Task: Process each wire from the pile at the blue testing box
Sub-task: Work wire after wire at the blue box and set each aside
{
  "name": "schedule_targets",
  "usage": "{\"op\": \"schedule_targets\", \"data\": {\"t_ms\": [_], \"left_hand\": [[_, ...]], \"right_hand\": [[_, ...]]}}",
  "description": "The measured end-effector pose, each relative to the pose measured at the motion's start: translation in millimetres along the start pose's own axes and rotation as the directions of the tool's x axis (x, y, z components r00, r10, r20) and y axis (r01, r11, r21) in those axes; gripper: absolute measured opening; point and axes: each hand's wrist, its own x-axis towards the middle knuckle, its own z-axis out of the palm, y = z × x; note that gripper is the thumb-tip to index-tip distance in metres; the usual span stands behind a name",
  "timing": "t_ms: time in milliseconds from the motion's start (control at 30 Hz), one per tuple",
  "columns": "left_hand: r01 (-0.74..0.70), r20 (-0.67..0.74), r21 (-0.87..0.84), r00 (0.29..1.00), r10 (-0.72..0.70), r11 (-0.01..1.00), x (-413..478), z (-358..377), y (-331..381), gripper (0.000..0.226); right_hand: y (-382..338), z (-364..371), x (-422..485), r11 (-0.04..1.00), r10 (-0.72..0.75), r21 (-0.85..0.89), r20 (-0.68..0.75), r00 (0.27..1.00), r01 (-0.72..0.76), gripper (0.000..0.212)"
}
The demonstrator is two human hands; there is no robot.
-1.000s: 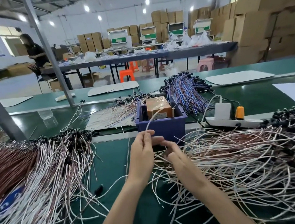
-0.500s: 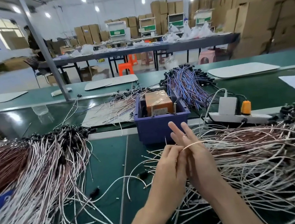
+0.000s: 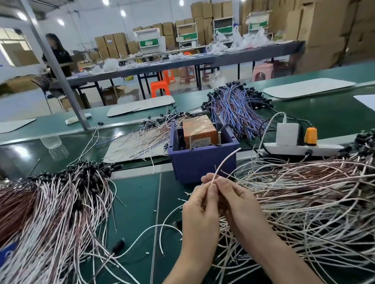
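at lower centre the left hand and right hand met fingertip to fingertip, each pinching one thin, pale, finely ribbed wire. its free end arced up and right across the front wall of the box, a squared blue plastic tub holding a glossy orange block. the tangled pile of white and coppery strands filled the right of the frame. half a second before, the right fingers stood spread and straight; here they had curled onto the wire.
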Motion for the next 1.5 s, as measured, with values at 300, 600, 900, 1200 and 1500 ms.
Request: {"op": "schedule_targets", "data": {"t_ms": [300,600,900,1200,1500], "left_hand": [[-0.087,-0.264,0.196,0.955,0.138,0.977,16,-14,0,0.034],[0.134,-0.381,0.579,0.916,0.122,0.804,24,-44,-13,0.043],[0.151,-0.351,0.772,0.911,0.216,0.617,31,-42,-4,0.038],[0.143,-0.352,0.782,0.905,0.240,0.607,36,-47,-5,0.038],[0.127,-0.290,0.821,0.933,0.214,0.556,36,-44,-5,0.038]], "right_hand": [[-13,-1,20,0.985,-0.143,-0.132,-0.253,0.957,0.112,0.017],[-7,2,43,0.906,-0.327,-0.380,-0.349,0.878,0.186,0.009],[-13,5,56,0.838,-0.444,-0.495,-0.377,0.813,0.228,0.005],[-13,7,57,0.788,-0.481,-0.567,-0.322,0.815,0.241,0.009],[-12,4,60,0.800,-0.460,-0.556,-0.325,0.826,0.227,0.012]]}}
